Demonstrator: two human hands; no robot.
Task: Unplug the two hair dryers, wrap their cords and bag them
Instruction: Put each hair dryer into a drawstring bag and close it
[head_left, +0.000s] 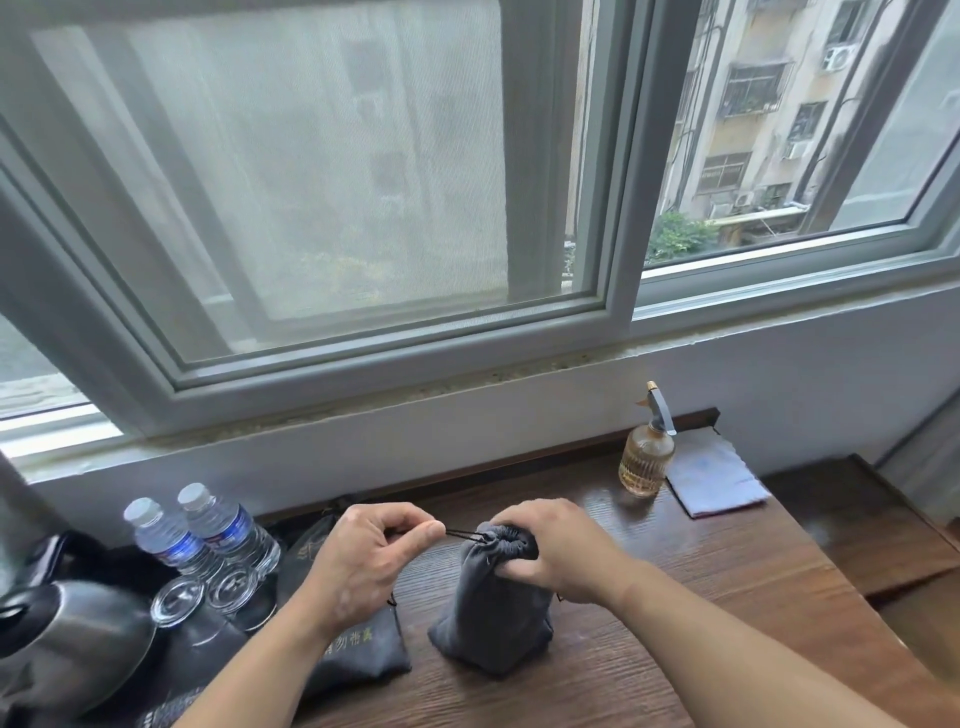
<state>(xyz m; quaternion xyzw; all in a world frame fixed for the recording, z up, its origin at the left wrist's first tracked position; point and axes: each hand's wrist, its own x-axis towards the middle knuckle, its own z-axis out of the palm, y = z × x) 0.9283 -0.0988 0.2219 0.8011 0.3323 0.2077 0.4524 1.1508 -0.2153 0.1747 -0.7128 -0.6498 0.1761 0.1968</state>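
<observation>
**Two hands cinching a grey drawstring bag on a desk below a window**

A grey cloth bag (488, 623) stands upright on a wooden desk (727, 597), its long axis vertical and its mouth gathered into tight puckers at the top. The right hand (550, 551) comes in from the right of the bag and wraps round its neck, fingers curled about the gathered cloth and palm over the top. The left hand (363, 556) is just left of the bag's mouth, its thumb and forefinger pinching the thin black drawstring (465, 535). The cord runs taut and nearly level from the mouth to that pinch, so any further tightening looks to be a pull leftward, away from the bag.

No hair dryer is in sight. Judging by its bulk, one is probably inside the bag.

Left of the bag, partly under the left forearm, lies a second grey bag (363, 654) printed with pale characters. Farther left of the bag are two water bottles (208, 535), upturned glasses (208, 597) and a steel kettle (67, 629). Behind the bag to the right stand an amber spray bottle (647, 457) and a folded cloth (714, 478).
</observation>
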